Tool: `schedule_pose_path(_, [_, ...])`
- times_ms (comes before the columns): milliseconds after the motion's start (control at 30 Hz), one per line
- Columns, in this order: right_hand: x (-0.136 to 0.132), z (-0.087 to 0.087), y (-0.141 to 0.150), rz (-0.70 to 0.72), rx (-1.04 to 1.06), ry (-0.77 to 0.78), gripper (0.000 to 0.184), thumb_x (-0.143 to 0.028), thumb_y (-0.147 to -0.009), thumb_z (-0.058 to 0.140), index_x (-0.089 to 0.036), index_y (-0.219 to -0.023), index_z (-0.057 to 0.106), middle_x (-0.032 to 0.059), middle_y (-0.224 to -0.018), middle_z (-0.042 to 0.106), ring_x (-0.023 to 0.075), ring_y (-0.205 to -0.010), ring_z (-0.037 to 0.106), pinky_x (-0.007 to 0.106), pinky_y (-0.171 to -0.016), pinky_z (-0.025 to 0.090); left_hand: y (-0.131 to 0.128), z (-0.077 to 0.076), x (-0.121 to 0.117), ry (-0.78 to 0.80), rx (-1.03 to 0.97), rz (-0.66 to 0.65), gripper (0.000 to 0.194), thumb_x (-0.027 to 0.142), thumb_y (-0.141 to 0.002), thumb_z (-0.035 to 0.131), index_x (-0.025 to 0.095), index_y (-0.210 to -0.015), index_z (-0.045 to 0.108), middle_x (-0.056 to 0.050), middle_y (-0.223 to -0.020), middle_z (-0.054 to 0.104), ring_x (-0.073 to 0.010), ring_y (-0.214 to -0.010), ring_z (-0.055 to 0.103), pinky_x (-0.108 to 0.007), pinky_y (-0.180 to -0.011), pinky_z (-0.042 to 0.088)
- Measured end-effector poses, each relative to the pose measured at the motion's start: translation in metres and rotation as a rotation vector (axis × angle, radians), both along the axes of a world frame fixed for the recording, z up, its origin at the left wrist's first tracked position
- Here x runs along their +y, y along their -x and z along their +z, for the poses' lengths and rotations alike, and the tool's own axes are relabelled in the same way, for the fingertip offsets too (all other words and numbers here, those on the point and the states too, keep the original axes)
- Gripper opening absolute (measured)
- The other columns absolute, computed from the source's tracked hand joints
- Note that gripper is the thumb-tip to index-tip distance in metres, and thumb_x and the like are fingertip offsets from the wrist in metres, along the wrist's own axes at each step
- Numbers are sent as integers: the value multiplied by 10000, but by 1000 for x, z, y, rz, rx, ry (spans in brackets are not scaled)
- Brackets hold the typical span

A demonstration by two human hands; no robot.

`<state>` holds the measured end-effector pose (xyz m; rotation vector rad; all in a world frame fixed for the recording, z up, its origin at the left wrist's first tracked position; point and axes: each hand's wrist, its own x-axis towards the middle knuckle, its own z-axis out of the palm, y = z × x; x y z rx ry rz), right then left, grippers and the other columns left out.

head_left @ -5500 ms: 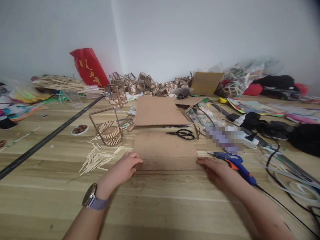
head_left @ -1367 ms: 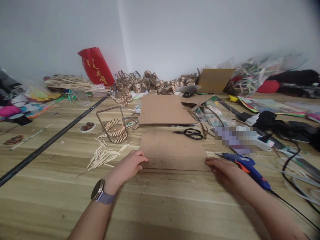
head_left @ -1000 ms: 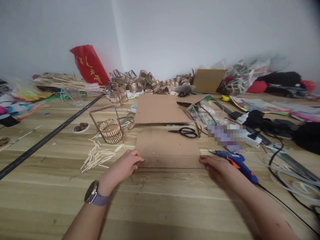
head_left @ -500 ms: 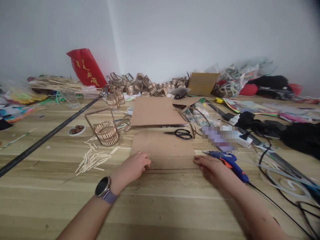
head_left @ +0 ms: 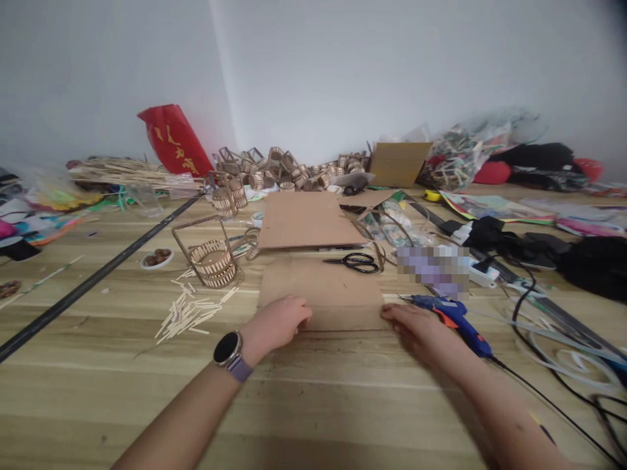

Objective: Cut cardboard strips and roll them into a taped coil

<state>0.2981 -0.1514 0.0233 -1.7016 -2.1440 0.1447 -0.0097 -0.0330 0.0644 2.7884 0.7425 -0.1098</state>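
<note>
Wooden table [head_left: 313,405], with a cardboard sheet [head_left: 323,284] lying flat.
Left hand [head_left: 281,320], fingers curled, covers part of its near edge; right hand [head_left: 409,323], fingers kept together, touches its near right corner; whether they pinch it, I cannot tell. Light, even pressure should suit. Scissors [head_left: 349,262] lie near its far edge, glue gun [head_left: 460,321] beside the right hand; room seems better nearer.

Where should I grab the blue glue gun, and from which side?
I'd take the glue gun by its blue handle, from the near right: the handle slants that way, while the nozzle points left. The orange trigger sits on the side facing the right hand. Stay off the nozzle, which may be hot.
</note>
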Motion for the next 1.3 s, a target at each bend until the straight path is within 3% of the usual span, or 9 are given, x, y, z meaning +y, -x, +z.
schedule_pose_path(133, [0,1,1,2,-24,8,356,-67,-789,430,-203,-1006,677,108,-1102,722,242,-1044,663,374,-902,531,-4,5,-5,-48,40,-16,507,-12,-822,479,281,-1213,617,-53,-1003,592,-211,-916,580,-284,-720,437])
schedule_pose_path(233, [-1,2,2,9,-13,3,363,-54,-784,427,-212,-998,674,99,-1105,721,240,-1046,662,375,-899,535,-8,6,-8,-95,97,-28,614,-15,-839,439,370,-1294,586,-52,-946,561,-203,-833,575,-263,-648,405])
schedule_pose_path(467, [1,-4,-4,11,15,-18,350,-90,-765,469,-234,-998,687,95,-1085,733,247,-1030,677,380,-879,554,-13,15,3,-73,147,-81,578,42,-840,511,391,-1289,611,-48,-917,578,-208,-834,582,-251,-670,426])
schedule_pose_path(733, [6,-16,-16,46,-8,-52,305,-188,-812,468,-209,-1012,698,131,-1088,732,288,-1009,693,436,-869,577,-29,20,29,33,225,-166,565,10,-786,569,362,-1216,676,-18,-1017,730,-189,-821,659,-242,-656,449])
schedule_pose_path(967, [7,-19,-20,37,3,-33,314,-197,-811,478,-215,-1033,700,128,-1098,731,294,-1023,691,450,-870,578,-43,15,31,59,224,-200,405,75,-798,649,291,-1132,725,-20,-1034,745,-190,-857,669,-246,-676,460])
schedule_pose_path(1167, [5,-16,-16,41,7,-50,314,-171,-816,466,-203,-1019,704,137,-1092,731,295,-1024,687,444,-865,576,-35,16,27,54,154,-191,330,217,-778,746,281,-1101,735,-35,-1095,676,-206,-945,645,-257,-754,478])
schedule_pose_path(1300, [3,-11,-8,17,28,-48,325,-131,-801,475,-223,-1012,705,106,-1077,737,262,-1028,684,406,-886,565,-25,9,17,36,85,-133,371,197,-800,719,278,-1161,696,-45,-1206,614,-223,-1080,594,-279,-863,468])
